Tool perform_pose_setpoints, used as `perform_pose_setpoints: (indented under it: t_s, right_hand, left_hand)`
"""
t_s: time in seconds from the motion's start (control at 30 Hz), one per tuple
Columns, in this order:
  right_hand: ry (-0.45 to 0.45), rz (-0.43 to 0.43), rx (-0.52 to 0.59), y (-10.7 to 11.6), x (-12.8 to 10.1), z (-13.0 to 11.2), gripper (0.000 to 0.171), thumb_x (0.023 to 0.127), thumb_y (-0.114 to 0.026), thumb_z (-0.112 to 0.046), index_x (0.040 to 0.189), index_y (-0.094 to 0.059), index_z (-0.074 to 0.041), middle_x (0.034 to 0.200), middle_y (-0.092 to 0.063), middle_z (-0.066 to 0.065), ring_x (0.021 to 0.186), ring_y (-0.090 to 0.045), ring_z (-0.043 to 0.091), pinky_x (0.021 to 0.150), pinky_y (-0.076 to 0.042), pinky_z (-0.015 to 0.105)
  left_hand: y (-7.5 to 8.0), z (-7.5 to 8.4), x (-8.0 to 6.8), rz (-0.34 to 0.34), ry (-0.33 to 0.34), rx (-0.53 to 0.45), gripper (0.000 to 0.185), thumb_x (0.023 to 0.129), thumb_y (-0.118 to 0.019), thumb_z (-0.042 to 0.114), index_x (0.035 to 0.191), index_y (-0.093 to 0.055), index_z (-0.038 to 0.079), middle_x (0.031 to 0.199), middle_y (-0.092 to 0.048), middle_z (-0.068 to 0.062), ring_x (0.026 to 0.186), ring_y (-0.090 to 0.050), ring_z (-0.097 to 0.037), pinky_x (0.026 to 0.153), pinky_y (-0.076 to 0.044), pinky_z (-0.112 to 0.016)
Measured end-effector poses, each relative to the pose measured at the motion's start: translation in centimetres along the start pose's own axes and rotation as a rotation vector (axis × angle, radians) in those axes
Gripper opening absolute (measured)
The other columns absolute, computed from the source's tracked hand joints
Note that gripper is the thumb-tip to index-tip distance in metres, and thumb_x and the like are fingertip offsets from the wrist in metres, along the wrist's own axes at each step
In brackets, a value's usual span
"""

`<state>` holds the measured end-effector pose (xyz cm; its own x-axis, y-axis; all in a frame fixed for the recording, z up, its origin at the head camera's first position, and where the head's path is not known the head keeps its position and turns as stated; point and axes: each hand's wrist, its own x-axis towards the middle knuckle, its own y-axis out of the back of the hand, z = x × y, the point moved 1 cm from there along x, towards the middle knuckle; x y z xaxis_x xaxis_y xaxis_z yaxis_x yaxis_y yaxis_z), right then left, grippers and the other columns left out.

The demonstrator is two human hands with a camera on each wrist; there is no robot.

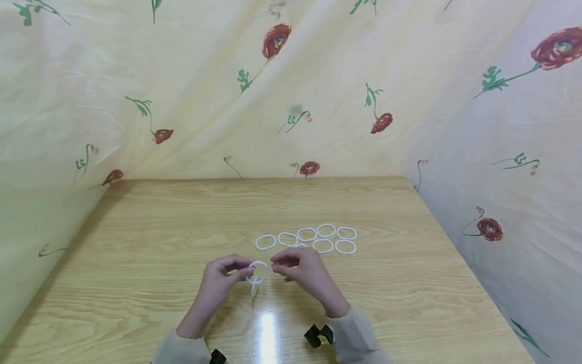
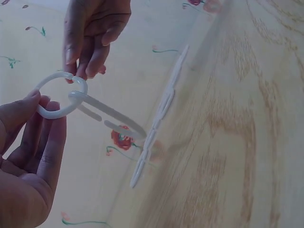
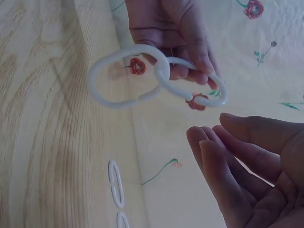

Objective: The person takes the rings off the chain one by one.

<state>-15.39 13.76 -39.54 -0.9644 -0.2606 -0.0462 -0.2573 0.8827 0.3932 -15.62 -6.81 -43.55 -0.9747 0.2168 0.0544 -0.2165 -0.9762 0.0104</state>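
Above the near middle of a wooden table (image 1: 136,242), a person's left hand (image 1: 221,277) pinches a white plastic ring (image 1: 257,271) from which a second linked ring (image 3: 124,78) dangles. The right hand (image 1: 302,269) hovers just beside it, fingers (image 3: 223,175) loosely spread and apart from the plastic in the right wrist view. Nine loose rings (image 1: 313,238) lie in two rows just beyond the hands. Poppy-print fabric (image 1: 291,86) walls the far and side edges. No writing can be read anywhere.

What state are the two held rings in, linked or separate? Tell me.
Linked. In the right wrist view one white ring passes through the second ring; the left hand pinches them, the right hand is apart.
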Motion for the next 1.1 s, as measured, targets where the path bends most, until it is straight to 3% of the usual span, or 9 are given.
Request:
perform_pose_setpoints:
  t_s: [0.33,0.5,0.73,0.93,1.0,1.1]
  right_hand:
    - [0.137,0.016,-0.221,-0.9,-0.2,-1.5,0.009,0.085,-0.072,-0.009,0.093,-0.074,-0.004,0.086,-0.075,0.008,0.076,-0.069,0.016,0.06,-0.056,0.016]
    - [0.177,0.041,-0.3,-1.3,-0.3,-1.6,0.008,0.084,-0.073,-0.009,0.091,-0.074,-0.005,0.086,-0.075,0.005,0.076,-0.069,0.013,0.072,-0.06,0.026]
    - [0.205,0.06,-0.33,-1.4,-0.5,-2.1,0.005,0.085,-0.072,-0.008,0.089,-0.074,-0.005,0.085,-0.075,0.005,0.075,-0.069,0.014,0.074,-0.061,0.035]
    - [0.215,0.113,-0.357,-1.1,-0.6,-2.4,0.004,0.084,-0.074,-0.009,0.088,-0.074,-0.008,0.084,-0.075,0.003,0.076,-0.07,0.015,0.07,-0.059,0.024]
    - [0.204,0.132,-0.346,-1.0,-0.6,-2.5,0.005,0.083,-0.074,-0.01,0.088,-0.074,-0.009,0.084,-0.076,0.003,0.077,-0.07,0.015,0.069,-0.058,0.023]
    - [0.186,0.154,-0.312,-0.8,-0.6,-2.7,0.005,0.083,-0.075,-0.01,0.088,-0.074,-0.01,0.083,-0.075,0.003,0.076,-0.07,0.016,0.069,-0.057,0.02]
  left_hand:
    - [0.1,-0.2,0.0,-0.06,-0.082,0.045,0.019,0.085,-0.071,0.005,0.097,-0.068,-0.008,0.088,-0.069,0.013,0.084,-0.064,-0.002,0.075,-0.06,-0.022]
    - [0.1,-0.3,0.0,-0.071,-0.103,0.044,0.019,0.085,-0.071,0.005,0.098,-0.069,-0.008,0.091,-0.071,0.004,0.084,-0.065,-0.001,0.075,-0.06,-0.023]
    - [0.1,-0.4,-0.1,-0.104,-0.136,0.021,0.026,0.084,-0.072,0.007,0.104,-0.066,-0.009,0.094,-0.069,0.012,0.092,-0.064,-0.002,0.08,-0.06,-0.024]
    - [0.1,-0.5,-0.1,-0.174,-0.175,0.042,0.04,0.083,-0.073,0.005,0.119,-0.062,-0.007,0.121,-0.065,-0.018,0.111,-0.058,0.004,0.097,-0.053,-0.025]
    - [0.1,-0.5,-0.1,-0.187,-0.166,0.074,0.042,0.083,-0.073,0.007,0.122,-0.061,-0.004,0.126,-0.063,-0.022,0.114,-0.057,0.004,0.101,-0.051,-0.028]
    - [0.1,-0.6,-0.1,-0.205,-0.136,0.098,0.043,0.083,-0.074,0.008,0.122,-0.062,-0.002,0.126,-0.063,-0.021,0.117,-0.059,-0.01,0.102,-0.051,-0.036]
